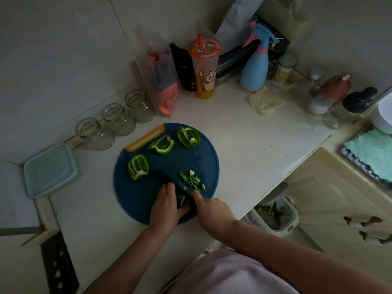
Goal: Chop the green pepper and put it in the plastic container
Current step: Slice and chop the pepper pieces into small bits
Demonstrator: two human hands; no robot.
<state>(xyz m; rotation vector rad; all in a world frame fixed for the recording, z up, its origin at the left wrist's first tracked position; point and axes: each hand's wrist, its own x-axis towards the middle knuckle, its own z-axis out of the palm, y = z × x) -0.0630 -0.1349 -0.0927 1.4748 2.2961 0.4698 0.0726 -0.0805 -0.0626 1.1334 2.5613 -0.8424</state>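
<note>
With our left hand [165, 206] pinning a green pepper piece [181, 200] on the round blue cutting board [180, 160] and our right hand [212, 211] gripping the knife [183, 188], only a few cut strips [194, 180] are done, while three large pieces [137, 166] and the pale-green plastic container [49, 169] await.

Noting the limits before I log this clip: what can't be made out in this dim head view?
All in the head view:
- knife: handle hidden inside the right hand; dark blade blurs into the cutting board.
- pepper piece being cut: mostly covered by the left hand.
- plastic container: inside unreadable in the dim light.
- white bowl: cut off by the right edge.
</note>
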